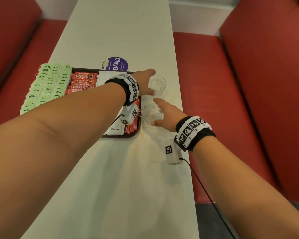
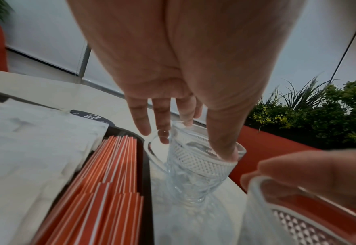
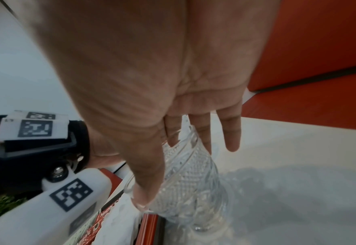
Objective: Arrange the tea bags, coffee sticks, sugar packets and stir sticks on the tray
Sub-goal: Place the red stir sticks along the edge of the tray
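The dark tray holds rows of green tea bags, red coffee sticks, white sugar packets and orange stir sticks. Two cut-glass mugs stand on the table just right of the tray. My left hand reaches over the tray and holds the far mug from above, thumb on its rim and fingers behind it. The near mug is held the same way by my right hand, thumb on the near rim.
A round purple sticker lies on the white table behind the tray. Red bench seats flank the table. The table's right edge runs close to both mugs. A black cable trails from my right wrist.
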